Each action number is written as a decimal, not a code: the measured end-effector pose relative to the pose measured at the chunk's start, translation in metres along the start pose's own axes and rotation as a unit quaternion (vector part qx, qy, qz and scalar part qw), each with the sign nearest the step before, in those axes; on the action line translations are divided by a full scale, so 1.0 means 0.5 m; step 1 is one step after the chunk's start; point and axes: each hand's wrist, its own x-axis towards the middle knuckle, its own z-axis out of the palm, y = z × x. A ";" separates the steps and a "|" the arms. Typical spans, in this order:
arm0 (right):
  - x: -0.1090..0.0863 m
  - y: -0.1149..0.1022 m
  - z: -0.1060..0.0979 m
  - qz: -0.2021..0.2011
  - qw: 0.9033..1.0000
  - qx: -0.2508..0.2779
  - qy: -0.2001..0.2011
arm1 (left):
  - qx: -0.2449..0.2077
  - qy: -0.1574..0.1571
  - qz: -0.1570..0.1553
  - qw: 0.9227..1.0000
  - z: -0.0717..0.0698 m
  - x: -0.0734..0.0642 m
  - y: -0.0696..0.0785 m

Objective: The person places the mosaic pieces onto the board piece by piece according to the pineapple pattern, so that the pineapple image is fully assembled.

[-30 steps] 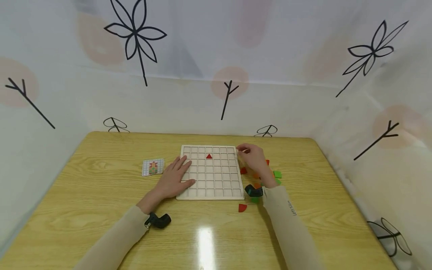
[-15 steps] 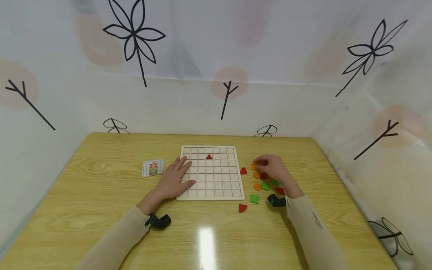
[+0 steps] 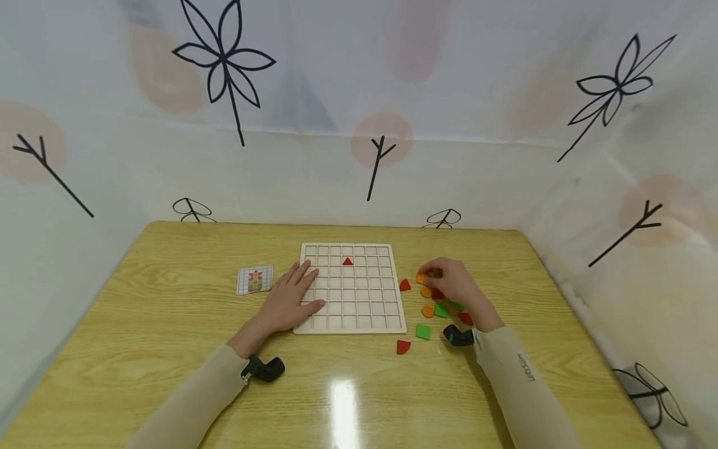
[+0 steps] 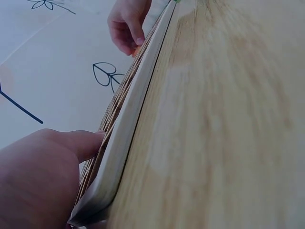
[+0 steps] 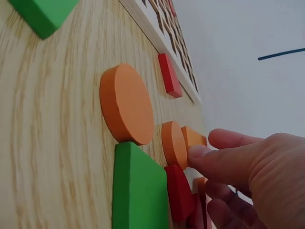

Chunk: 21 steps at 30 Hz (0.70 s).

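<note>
In the head view, your wood-grain table (image 3: pixel 303 399) meets a plant-printed cloth wall (image 3: pixel 291 181); your left hand (image 3: pixel 287 304) lies fingers spread on the grid board (image 3: pixel 348 307), while your right hand (image 3: pixel 451 282) pinches an orange piece (image 3: pixel 421 279) right of it. The left wrist view hides most left fingers. In the right wrist view, a green block (image 5: pixel 143 193) is cut off; red pieces (image 5: pixel 195 214) beside your fingers are hard to make out.

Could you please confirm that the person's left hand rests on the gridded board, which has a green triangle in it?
Not quite: the triangle is red, not green, as the head view shows. The left hand does rest on the gridded board.
</note>
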 end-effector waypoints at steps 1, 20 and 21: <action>0.000 0.000 0.001 -0.001 1.000 0.000 0.004 | 0.000 0.002 0.001 1.000 0.001 0.000 0.000; 0.020 -0.032 0.036 -0.011 0.994 0.102 0.047 | -0.005 0.021 0.000 1.000 -0.002 -0.005 0.007; 0.023 -0.040 0.042 -0.008 0.992 0.114 0.046 | -0.002 0.022 0.000 1.000 -0.001 -0.005 0.006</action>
